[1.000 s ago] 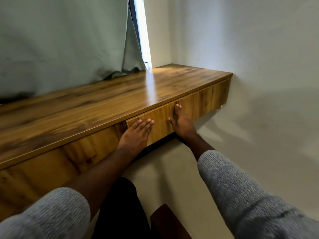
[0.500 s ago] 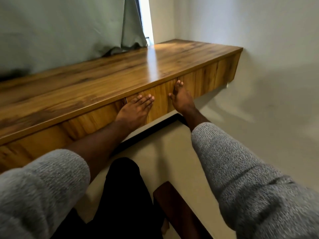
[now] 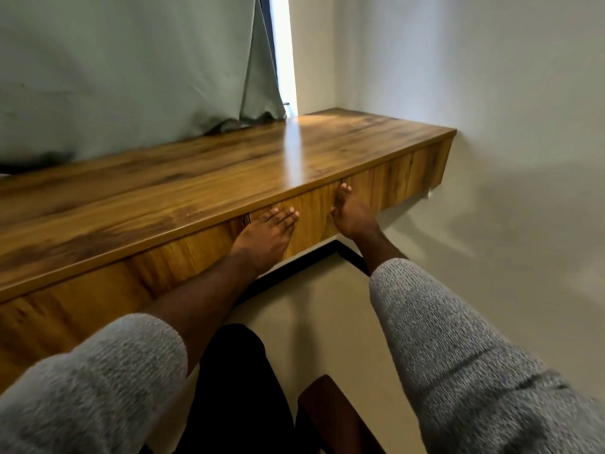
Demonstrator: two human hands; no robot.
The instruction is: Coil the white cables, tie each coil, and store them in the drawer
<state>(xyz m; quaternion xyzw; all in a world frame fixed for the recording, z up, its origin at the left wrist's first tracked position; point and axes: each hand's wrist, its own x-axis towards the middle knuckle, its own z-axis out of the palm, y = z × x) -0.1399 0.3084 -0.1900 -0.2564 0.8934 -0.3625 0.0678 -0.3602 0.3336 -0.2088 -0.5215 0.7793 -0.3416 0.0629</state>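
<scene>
- Wooden drawer front (image 3: 311,213) sits flush under the desk top (image 3: 196,185), closed
- Left hand (image 3: 265,237) presses flat on the drawer front, fingers straight, grasping nothing
- Right hand (image 3: 352,213) rests its straight fingers against the same front, at its right end, grasping nothing
- White cables cannot be seen in this view
- Grey curtain (image 3: 131,67) hangs behind the desk top, its hem touching the wood

We see a long brown wood-grain desk (image 3: 196,188) with a smooth, glossy top that throws back the window light, a matching streaked wood-grain drawer front (image 3: 311,217), a matt grey-green cloth curtain (image 3: 131,77), fuzzy grey knitted sleeves (image 3: 458,355) and smooth matt pale walls (image 3: 491,77).
</scene>
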